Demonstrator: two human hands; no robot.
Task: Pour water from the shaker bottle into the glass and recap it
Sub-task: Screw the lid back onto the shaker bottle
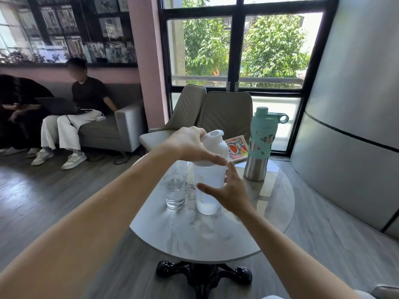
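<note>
A steel bottle [258, 157] with a teal sleeve is stood at two o'clock on the round marble table [216, 240]. A colourful booklet [236, 148] is laid behind it, and two padded chairs [224, 114] are set at twelve o'clock.

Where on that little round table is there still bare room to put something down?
The near half of the table, in front of the glass and shaker bottle, is bare. A smaller bare patch lies right of the right hand, below the steel bottle. The far side is crowded: both bottles, glass and comic book.

On counter [216, 238]: 1 shaker bottle [208, 186], 1 glass [174, 192], 1 steel/teal bottle [260, 147], 1 comic book [237, 147]. 2 hands: left [190, 145], right [232, 190]. 2 chairs [224, 113]. 2 ppl on sofa [103, 130].
</note>
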